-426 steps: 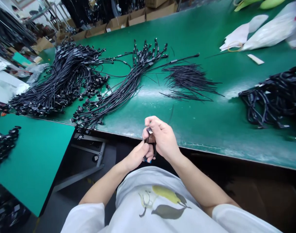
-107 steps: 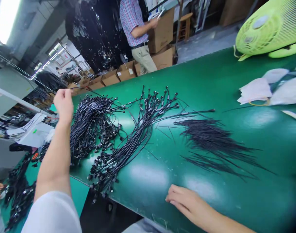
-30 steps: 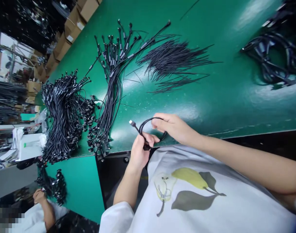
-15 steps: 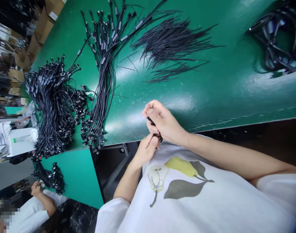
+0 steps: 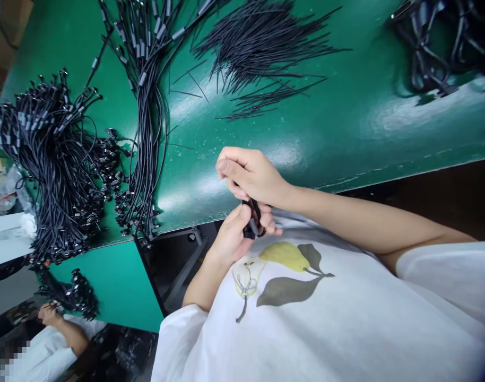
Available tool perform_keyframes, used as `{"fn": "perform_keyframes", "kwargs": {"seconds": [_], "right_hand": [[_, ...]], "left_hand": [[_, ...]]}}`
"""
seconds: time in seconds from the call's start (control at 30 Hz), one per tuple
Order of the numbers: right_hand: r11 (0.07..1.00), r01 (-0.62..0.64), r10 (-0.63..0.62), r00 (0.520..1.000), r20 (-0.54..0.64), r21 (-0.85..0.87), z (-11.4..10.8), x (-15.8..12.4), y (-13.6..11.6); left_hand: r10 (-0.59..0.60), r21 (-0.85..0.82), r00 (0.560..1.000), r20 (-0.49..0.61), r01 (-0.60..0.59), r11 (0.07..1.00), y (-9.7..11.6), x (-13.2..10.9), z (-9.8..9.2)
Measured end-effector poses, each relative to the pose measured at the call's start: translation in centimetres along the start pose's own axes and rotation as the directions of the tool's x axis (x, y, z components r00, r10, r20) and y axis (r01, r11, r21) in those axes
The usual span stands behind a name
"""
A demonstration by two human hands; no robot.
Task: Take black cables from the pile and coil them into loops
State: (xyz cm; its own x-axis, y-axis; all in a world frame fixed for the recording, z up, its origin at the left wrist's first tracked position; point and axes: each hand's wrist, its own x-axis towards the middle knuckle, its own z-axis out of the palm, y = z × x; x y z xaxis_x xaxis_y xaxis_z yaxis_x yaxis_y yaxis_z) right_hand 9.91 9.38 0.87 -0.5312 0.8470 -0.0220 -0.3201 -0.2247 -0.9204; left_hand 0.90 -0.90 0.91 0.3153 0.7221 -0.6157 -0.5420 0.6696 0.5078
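Head view, hands (image 5: pixel 256 175) (image 5: pixel 231 233) half hiding black cable (image 5: pixel 252 225), looped cables (image 5: pixel 427 58) cropped

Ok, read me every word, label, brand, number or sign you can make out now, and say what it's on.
No readable text in this view.
Looped black cable in the left hand: partly covered, nothing legible.
Grey tubular sleeves on thin black cables: too small to tell.
White short-sleeved shirt: yellow pear print, no lettering visible.
White flat item at left edge: too blurred.
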Motion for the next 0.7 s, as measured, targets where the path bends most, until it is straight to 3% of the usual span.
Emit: {"fn": "perform_keyframes", "kwargs": {"seconds": [0.1, 0.3, 0.37, 0.47, 0.53, 0.57, 0.63, 0.7], "right_hand": [[0.998, 0.058, -0.059, 0.998, 0.015, 0.03, 0.2, 0.0, 0.1], [0.966, -0.044, -0.029, 0.96, 0.277, 0.255, 0.2, 0.4, 0.1], [0.979, -0.022, -0.039, 0.956, 0.291, 0.203, -0.2, 0.5, 0.2], [0.99, 0.11, -0.099, 0.988, 0.121, -0.091, -1.1, 0.4, 0.4], [0.893, 0.205, -0.222, 0.975, 0.006, -0.401, -1.8, -0.3, 0.6], [0.805, 0.242, -0.286, 0.958, 0.003, -0.542, -2.1, -0.8, 0.8], [0.599, 0.331, -0.364, 0.924, 0.12, -0.729, -2.2, -2.1, 1.5], [0.426, 0.446, -0.369, 0.88, 0.3, -0.787, -1.8, -3.4, 2.4]], "left_hand": [[-0.027, -0.016, 0.998, -0.05, 0.026, 1.0, 0.1, 0.0, -0.1], [-0.174, -0.136, 0.979, 0.104, 0.188, 0.973, 0.3, -0.1, -0.2], [-0.125, -0.124, 0.982, 0.141, 0.143, 0.982, 0.0, 0.2, 0.0], [0.031, -0.082, 0.998, 0.046, -0.027, 0.996, 0.1, 0.8, -0.1], [0.176, -0.067, 0.978, -0.108, -0.184, 0.981, 0.5, 1.2, -0.5], [0.264, -0.064, 0.944, -0.197, -0.282, 0.957, 0.9, 1.5, -0.8], [0.405, -0.041, 0.835, -0.372, -0.451, 0.892, 1.5, 1.8, -1.4], [0.445, 0.005, 0.746, -0.496, -0.51, 0.86, 2.0, 1.9, -1.9]]}}
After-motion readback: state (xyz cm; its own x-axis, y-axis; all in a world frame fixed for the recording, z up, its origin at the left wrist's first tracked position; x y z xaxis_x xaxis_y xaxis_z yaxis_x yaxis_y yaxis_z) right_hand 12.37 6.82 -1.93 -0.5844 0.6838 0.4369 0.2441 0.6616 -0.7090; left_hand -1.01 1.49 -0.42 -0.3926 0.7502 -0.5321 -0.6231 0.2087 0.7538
